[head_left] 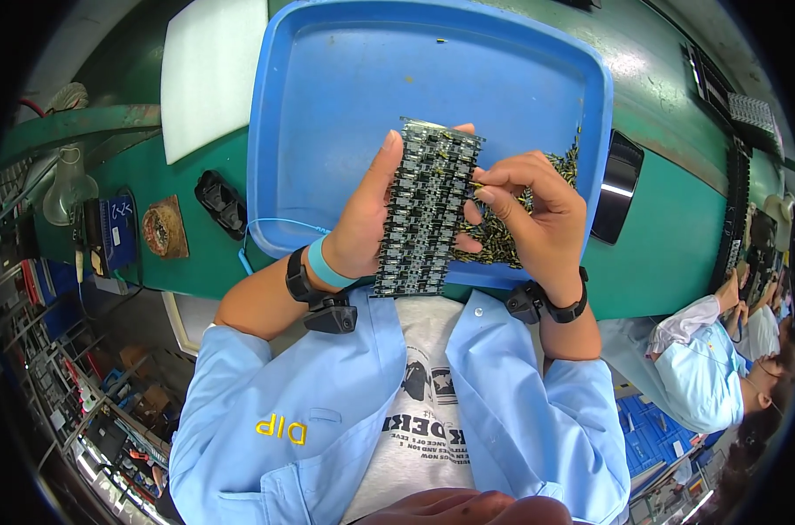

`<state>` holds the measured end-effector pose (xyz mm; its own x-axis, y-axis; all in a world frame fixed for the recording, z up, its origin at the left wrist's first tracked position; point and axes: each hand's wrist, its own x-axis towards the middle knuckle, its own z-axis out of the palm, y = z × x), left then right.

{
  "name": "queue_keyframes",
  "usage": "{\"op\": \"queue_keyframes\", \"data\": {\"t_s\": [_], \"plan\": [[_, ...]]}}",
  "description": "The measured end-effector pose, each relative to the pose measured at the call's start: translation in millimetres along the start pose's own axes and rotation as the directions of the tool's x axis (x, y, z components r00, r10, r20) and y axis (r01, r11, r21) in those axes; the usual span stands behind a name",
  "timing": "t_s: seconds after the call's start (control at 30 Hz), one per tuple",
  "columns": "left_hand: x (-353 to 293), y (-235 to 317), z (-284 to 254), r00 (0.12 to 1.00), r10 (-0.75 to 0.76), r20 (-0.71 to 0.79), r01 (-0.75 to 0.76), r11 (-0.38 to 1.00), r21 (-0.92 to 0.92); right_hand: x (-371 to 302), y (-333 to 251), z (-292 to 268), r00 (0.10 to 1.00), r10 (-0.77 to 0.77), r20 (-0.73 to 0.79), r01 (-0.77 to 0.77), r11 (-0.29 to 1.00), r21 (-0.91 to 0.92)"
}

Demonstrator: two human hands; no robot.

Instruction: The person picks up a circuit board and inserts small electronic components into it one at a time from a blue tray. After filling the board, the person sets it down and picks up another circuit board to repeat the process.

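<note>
Board [428,210] held over the tray's [336,87] near half, left hand's [361,227] fingers clamped around it; right hand's [542,214] fingers pinched together at its edge toward the tray's right wall, seemingly on a tiny part [478,185]. Step, judged: fitting parts singly. Next calls for steady alignment. Hidden: board's underside; pinch detail too small.

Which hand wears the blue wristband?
The left hand, holding the circuit-board panel: a blue wristband sits beside its black strap; the right hand wears only black.
</note>
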<state>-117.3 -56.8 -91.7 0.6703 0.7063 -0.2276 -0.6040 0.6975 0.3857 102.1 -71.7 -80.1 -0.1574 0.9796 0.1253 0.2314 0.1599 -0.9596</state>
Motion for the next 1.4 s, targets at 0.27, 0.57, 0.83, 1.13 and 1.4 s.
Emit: {"op": "queue_keyframes", "data": {"t_s": [0.27, 0.57, 0.83, 1.13, 1.4], "plan": [[-5, -3, 5, 0.999, -0.006, -0.042, 0.007, 0.999, 0.032, 3, -9, 14, 0.932, -0.363, 0.003, 0.34, 0.871, -0.355], [-7, -6, 3, 1.0, -0.015, -0.023, 0.019, 0.983, 0.18, 0, -7, 18, 0.908, -0.414, 0.06, 0.405, 0.835, -0.373], [-7, -10, 1, 1.0, -0.011, -0.02, 0.015, 0.982, 0.189, -1, -6, 19, 0.895, -0.438, 0.086, 0.434, 0.809, -0.396], [-17, -1, -5, 0.999, -0.039, -0.024, 0.043, 0.981, 0.188, -2, -16, 30, 0.841, -0.503, 0.199, 0.524, 0.666, -0.531], [-21, 2, -13, 0.999, 0.023, -0.027, -0.02, 0.995, 0.098, -3, -22, 42, 0.824, -0.503, 0.261, 0.547, 0.585, -0.599]]}}
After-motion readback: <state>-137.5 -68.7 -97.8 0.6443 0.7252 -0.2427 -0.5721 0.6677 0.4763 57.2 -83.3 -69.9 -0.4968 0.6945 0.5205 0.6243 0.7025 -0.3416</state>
